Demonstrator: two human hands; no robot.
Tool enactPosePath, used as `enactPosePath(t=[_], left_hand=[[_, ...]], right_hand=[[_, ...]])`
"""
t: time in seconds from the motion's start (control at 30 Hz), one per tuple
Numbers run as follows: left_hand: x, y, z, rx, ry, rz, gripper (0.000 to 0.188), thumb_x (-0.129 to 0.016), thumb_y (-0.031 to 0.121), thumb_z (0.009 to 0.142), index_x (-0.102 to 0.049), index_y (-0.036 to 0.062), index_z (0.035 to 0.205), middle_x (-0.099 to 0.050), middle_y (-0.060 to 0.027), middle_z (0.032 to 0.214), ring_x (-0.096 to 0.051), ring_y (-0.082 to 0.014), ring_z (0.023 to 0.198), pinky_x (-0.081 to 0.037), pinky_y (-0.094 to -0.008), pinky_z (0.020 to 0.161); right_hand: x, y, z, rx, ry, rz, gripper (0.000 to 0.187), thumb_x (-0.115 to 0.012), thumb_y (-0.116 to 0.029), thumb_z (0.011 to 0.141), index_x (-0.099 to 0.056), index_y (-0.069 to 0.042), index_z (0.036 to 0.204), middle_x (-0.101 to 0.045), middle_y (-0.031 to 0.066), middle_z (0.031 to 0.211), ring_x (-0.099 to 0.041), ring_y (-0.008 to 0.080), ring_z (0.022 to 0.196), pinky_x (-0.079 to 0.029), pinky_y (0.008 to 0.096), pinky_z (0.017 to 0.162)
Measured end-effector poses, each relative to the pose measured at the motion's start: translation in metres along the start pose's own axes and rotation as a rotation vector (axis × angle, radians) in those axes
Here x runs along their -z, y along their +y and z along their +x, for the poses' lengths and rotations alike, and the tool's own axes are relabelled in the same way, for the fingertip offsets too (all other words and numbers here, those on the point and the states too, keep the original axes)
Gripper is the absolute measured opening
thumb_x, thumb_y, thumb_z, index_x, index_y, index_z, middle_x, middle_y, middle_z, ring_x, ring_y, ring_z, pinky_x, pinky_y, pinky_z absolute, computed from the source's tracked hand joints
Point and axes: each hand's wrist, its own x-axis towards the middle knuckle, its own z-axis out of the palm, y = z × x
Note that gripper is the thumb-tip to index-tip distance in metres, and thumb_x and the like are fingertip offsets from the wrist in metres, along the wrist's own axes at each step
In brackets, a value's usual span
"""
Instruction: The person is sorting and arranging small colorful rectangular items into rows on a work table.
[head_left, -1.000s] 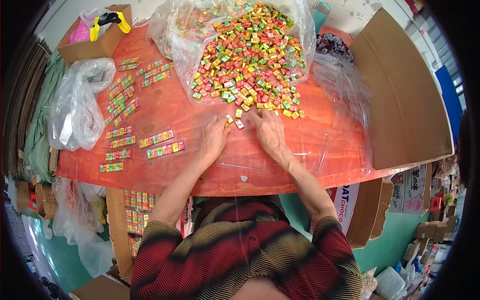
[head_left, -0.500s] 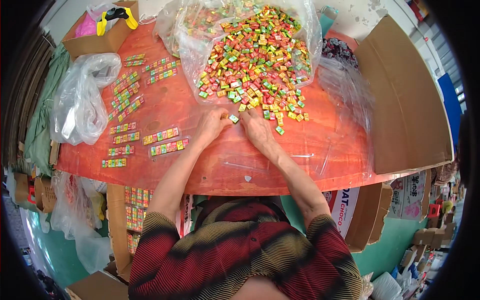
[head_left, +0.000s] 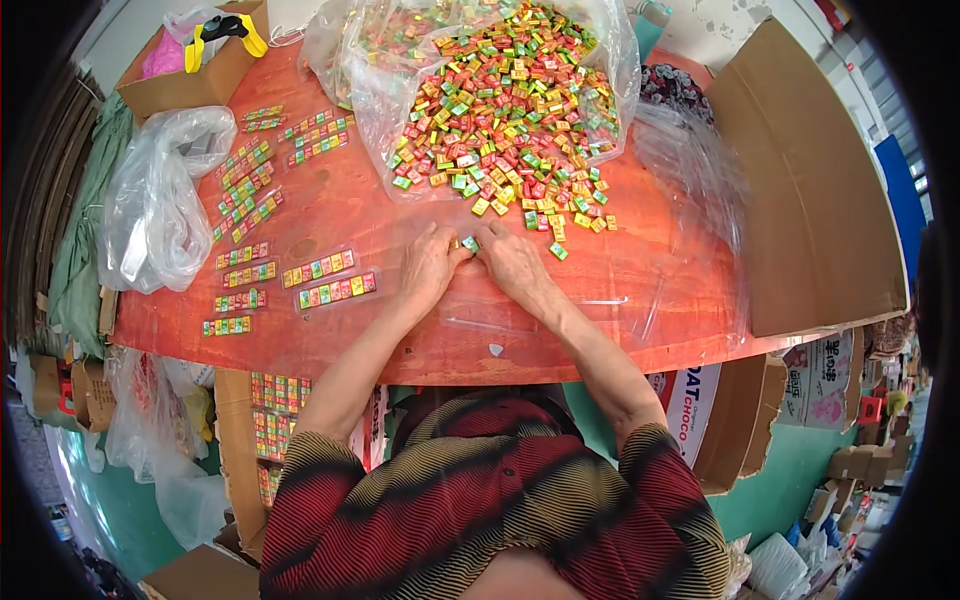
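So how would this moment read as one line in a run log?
left hand: on small green wrapped candy | right hand: same candy | heap of small multicoloured wrapped candies: just beyond | round red table

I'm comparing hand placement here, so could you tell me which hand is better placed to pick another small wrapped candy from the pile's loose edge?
Probably the right hand: the loose candies lie just beyond its fingers, while the left hand sits farther from them, both meeting at one green candy.
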Motion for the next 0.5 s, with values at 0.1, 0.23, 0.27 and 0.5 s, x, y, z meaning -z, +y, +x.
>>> enactPosePath(t=[0.1,0.23,0.27,0.5], left_hand=[[0.002,-0.007,0.004,-0.061,-0.104,0.039,0.034,-0.070,0.017,0.067,-0.057,-0.0019,0.093,-0.053,-0.0153,0.077,-0.053,-0.0340,0.077,-0.043,-0.0402,0.069],[0.006,-0.011,0.005,-0.117,-0.128,-0.021,0.031,-0.069,0.018,0.068,-0.055,-0.0017,0.087,-0.051,-0.0169,0.087,-0.053,-0.0355,0.085,-0.043,-0.0431,0.071],[0.007,-0.010,0.005,-0.112,-0.161,-0.028,0.034,-0.068,0.013,0.068,-0.055,-0.0021,0.095,-0.049,-0.0169,0.088,-0.052,-0.0346,0.086,-0.043,-0.0410,0.073],[-0.001,-0.002,0.008,-0.143,-0.204,-0.003,0.039,-0.066,0.006,0.067,-0.054,0.0024,0.104,-0.048,-0.0161,0.091,-0.052,-0.0337,0.087,-0.043,-0.0406,0.074]], right_hand=[[0.000,-0.002,0.002,-0.063,-0.023,0.010,0.021,-0.056,-0.010,0.076,-0.053,-0.003,0.096,-0.055,0.0178,0.093,-0.057,0.0357,0.080,-0.046,0.0433,0.064],[0.009,-0.003,-0.004,-0.008,0.054,0.124,0.026,-0.056,-0.008,0.076,-0.051,-0.003,0.101,-0.056,0.0181,0.093,-0.057,0.0365,0.081,-0.046,0.0440,0.066],[0.006,0.004,-0.003,0.029,0.033,0.140,0.030,-0.056,-0.007,0.075,-0.050,-0.004,0.104,-0.056,0.0185,0.094,-0.056,0.0365,0.083,-0.046,0.0440,0.068],[0.000,0.014,-0.002,0.016,-0.013,0.195,0.041,-0.058,-0.005,0.074,-0.048,-0.006,0.114,-0.057,0.0194,0.098,-0.056,0.0352,0.088,-0.046,0.0437,0.071]])
